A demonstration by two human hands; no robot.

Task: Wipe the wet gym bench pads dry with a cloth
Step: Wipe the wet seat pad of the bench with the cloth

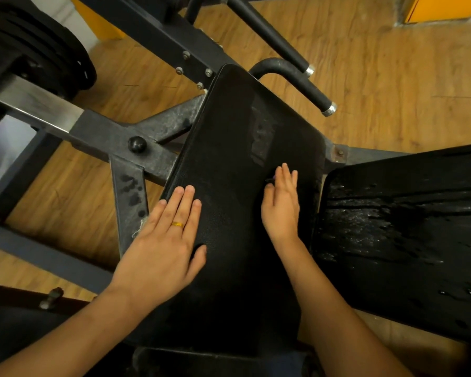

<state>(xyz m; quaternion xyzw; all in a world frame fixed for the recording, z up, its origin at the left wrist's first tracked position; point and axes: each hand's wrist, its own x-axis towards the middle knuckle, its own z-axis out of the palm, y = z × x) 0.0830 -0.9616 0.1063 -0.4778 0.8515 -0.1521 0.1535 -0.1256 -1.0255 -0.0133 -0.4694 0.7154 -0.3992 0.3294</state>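
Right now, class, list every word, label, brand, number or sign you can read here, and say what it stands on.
None: no word, number, brand or sign can be read.
Centre pad: worn grey patch, no lettering.
Wet pad: water drops only.
Steel frame: no markings.
Weight plates: small pale marks, too small to read.
Ring on the left hand: plain.
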